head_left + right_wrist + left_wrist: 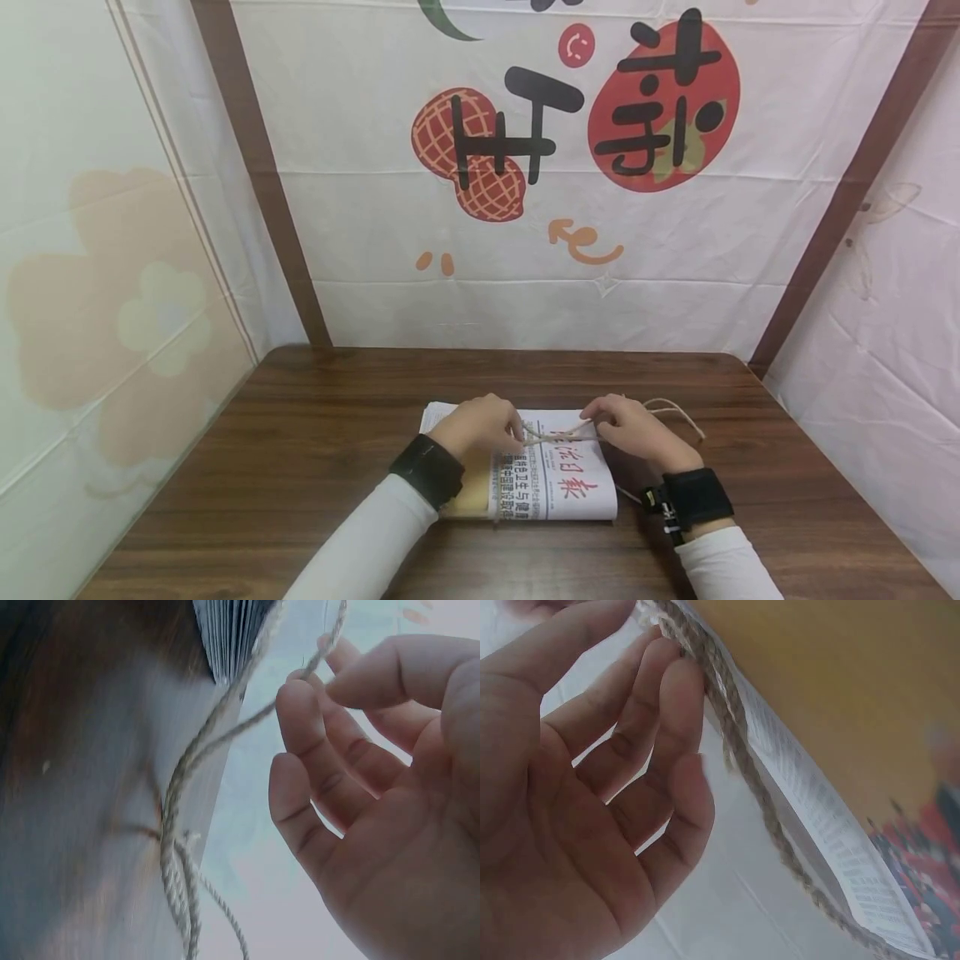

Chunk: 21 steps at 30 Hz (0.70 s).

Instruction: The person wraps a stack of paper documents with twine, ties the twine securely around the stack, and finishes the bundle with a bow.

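Note:
A stack of folded newspapers (pixel 581 496) lies on the table, with a yellow-tan sheet (pixel 472 492) at its left part. Twisted twine (pixel 759 784) runs over the stack. My left hand (pixel 483 425), above the stack's left half, pinches the twine between thumb and fingertips. Near the far right corner, my right hand (pixel 636 429) pinches another stretch of twine (pixel 225 735) with thumb and forefinger. Between the hands the strands cross just over the top newspaper. Loose twine trails beyond the right hand. The exact crossing is too small to make out.
The brown wooden table (pixel 337 392) carries the stack near its middle. A printed white cloth (pixel 360 242) hangs behind the far edge, and more cloth flanks both sides. Black bands (pixel 699 505) circle both wrists.

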Motion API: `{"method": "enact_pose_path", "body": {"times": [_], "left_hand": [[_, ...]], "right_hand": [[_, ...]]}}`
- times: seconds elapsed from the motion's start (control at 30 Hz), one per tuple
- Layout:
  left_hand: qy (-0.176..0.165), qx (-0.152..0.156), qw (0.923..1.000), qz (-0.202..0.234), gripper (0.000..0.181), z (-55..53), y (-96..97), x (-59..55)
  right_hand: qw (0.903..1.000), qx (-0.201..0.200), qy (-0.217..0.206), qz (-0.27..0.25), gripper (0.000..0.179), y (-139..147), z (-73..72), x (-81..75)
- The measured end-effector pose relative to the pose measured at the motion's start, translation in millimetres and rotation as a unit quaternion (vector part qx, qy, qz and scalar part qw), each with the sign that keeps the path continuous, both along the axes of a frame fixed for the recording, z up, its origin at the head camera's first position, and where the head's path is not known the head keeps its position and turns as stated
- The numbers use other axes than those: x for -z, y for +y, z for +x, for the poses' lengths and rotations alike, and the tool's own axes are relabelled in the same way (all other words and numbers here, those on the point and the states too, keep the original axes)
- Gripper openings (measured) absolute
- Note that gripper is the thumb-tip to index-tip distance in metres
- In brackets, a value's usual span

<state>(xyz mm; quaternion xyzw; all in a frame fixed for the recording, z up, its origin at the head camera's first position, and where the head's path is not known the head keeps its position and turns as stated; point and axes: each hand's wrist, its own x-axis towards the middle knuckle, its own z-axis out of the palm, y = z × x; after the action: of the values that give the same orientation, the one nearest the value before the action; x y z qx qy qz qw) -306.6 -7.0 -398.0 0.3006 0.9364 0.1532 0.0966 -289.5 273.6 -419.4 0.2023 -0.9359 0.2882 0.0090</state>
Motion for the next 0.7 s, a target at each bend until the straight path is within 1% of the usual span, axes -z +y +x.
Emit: {"method": "enact_pose_path", "body": {"times": [0.13, 0.27, 0.33, 0.4, 0.53, 0.63, 0.7], "left_hand": [[0.016, -0.002, 0.9995, -0.028, 0.01, 3.5, 5.4, -0.1], [0.016, 0.004, 0.9995, -0.026, 0.006, 4.8, 5.5, 1.7], [0.017, 0.008, 0.9996, -0.023, 0.008, 5.4, 4.7, 2.0], [0.022, 0.014, 0.9994, -0.022, 0.01, 5.7, 4.1, 1.5], [0.026, 0.017, 0.9993, -0.021, 0.014, 6.0, 3.3, 0.8], [0.022, 0.018, 0.9994, -0.018, 0.016, 5.3, 2.5, 1.0], [0.018, 0.02, 0.9995, -0.017, 0.016, 5.6, 1.6, -0.5]], "right_hand": [[0.9998, 0.01, -0.007, -0.016, 0.028, 8, 0.0, 0.5], [0.9993, 0.011, -0.01, -0.034, 0.038, 17, 1.1, -0.4], [0.9988, 0.023, -0.016, -0.042, 0.044, 22, 2.4, -1.4], [0.9986, 0.034, -0.013, -0.037, 0.046, 26, 3.3, -1.9], [0.9978, 0.051, -0.003, -0.043, 0.043, 36, 2.4, 0.1], [0.996, 0.06, -0.006, -0.067, 0.037, 42, 1.8, 0.6], [0.9948, 0.072, -0.005, -0.072, 0.034, 46, 1.5, 0.0]]}}
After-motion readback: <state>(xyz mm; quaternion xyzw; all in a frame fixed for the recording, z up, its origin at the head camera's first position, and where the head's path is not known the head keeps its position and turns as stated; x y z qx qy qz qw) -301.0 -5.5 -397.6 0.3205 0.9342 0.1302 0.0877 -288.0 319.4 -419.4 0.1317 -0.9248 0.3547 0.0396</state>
